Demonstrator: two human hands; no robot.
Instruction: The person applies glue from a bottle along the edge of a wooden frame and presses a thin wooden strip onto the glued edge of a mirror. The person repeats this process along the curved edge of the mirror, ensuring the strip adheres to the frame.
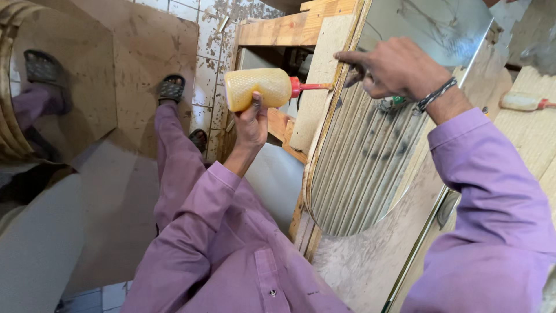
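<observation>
A yellow glue bottle (258, 88) is gripped by the left hand (250, 124), its red nozzle (310, 87) touching the curved panel edge (324, 124). The right hand (394, 69) is pressed there, fingers bent. Too hard a squeeze could flood glue over the fluted panel (359, 168).

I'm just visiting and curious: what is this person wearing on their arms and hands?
Both arms are in long, loose sleeves of lilac-purple cloth, part of a buttoned shirt of the same colour. The left hand is bare, with no glove or ring in view. The right hand is also gloveless, and a dark and light braided wristband sits around its wrist, just above the sleeve's cuff.
</observation>
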